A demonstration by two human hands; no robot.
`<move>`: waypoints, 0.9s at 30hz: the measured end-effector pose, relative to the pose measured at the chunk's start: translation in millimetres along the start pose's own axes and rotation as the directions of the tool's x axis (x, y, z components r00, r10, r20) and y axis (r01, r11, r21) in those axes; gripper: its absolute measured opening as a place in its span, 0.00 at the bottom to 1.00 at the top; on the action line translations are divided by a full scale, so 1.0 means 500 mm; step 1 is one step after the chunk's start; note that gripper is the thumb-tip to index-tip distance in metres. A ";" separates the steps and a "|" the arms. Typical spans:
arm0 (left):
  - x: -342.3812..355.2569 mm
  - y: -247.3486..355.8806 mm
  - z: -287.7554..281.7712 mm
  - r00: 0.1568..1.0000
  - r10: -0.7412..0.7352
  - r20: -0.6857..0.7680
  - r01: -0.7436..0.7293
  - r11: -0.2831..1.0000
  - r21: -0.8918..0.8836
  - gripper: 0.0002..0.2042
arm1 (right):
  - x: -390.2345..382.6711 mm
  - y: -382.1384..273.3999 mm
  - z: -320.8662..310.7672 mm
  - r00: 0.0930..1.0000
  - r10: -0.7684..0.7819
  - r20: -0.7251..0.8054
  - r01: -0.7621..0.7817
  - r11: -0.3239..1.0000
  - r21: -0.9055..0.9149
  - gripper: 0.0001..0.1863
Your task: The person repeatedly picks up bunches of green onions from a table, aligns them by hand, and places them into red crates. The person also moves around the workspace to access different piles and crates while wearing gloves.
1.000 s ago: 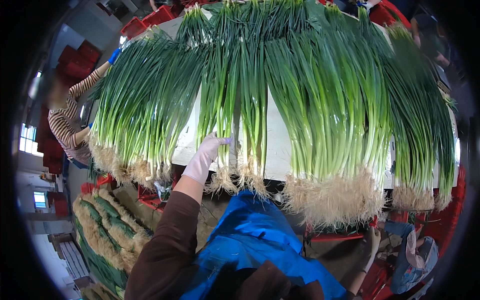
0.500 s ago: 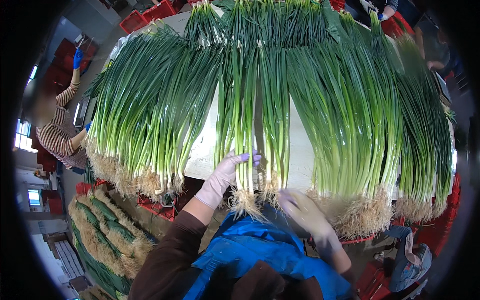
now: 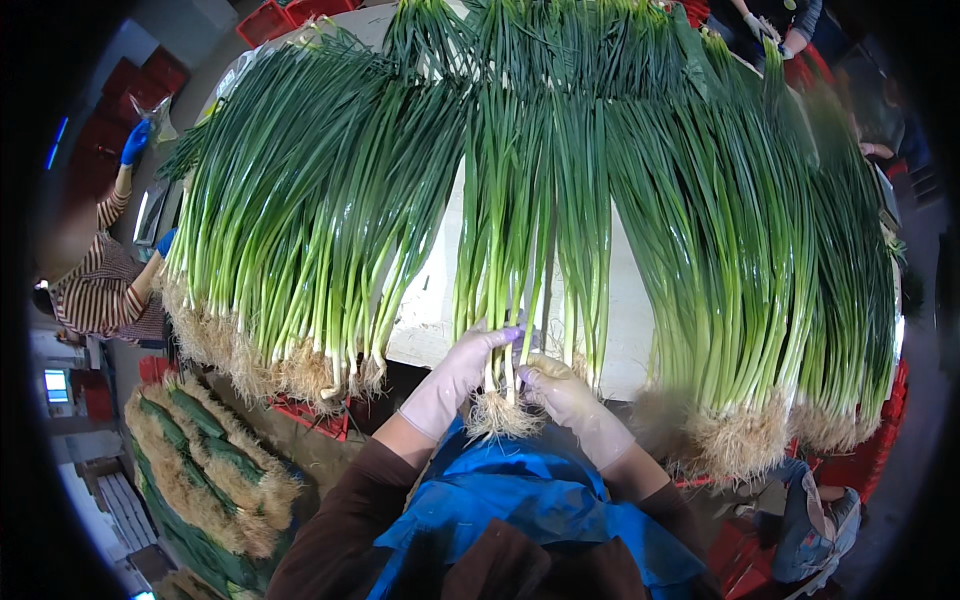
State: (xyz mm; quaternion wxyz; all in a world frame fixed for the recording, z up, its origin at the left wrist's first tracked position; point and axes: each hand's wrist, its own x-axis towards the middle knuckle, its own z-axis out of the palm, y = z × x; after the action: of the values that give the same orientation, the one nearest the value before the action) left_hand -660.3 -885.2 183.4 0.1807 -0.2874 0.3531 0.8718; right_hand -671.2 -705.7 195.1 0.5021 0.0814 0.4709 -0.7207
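Observation:
Long green onions with white stems and hairy roots cover the table. My left hand (image 3: 480,358), in a pale glove with purplish fingertips, is wrapped round a small bunch of green onions (image 3: 505,270) just above its roots (image 3: 500,415). From the other side my right hand (image 3: 565,390), also gloved, closes its thumb and fingers on stems of the same bunch, low down by the roots. Several loose green onions (image 3: 588,280) lie just right of the bunch, their root ends partly hidden behind my right hand.
Broad heaps of green onions lie left (image 3: 290,220) and right (image 3: 720,260) on the white table (image 3: 425,320). Bundled onions (image 3: 205,470) are stacked at lower left. A person in a striped top (image 3: 100,285) stands at left; others work at far right. Red crates (image 3: 265,25) stand around.
My right hand has moved in leftward and closed on stems of the bunch beside my left hand. The left hand keeps its hold. The person at left has lowered a blue-gloved hand slightly.

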 end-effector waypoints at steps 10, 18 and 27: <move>-0.052 0.009 0.036 0.995 -0.038 0.097 0.034 0.998 0.048 0.21 | -0.019 0.000 0.014 0.996 0.058 -0.061 -0.065 0.992 -0.105 0.12; -0.068 0.004 0.012 0.985 -0.051 0.163 0.070 0.991 -0.114 0.20 | 0.005 -0.065 -0.007 0.904 -0.319 -0.284 0.219 0.917 -0.334 0.15; -0.082 -0.035 0.018 0.980 -0.078 0.185 0.112 0.978 -0.178 0.25 | 0.201 -0.084 -0.029 0.985 -0.143 -0.100 0.158 0.972 0.172 0.16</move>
State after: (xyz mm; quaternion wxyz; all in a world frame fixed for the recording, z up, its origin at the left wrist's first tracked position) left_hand -623.0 -871.5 205.6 0.2250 -0.2412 0.2380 0.9135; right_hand -758.4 -757.8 152.9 0.4157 0.1216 0.4303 -0.7920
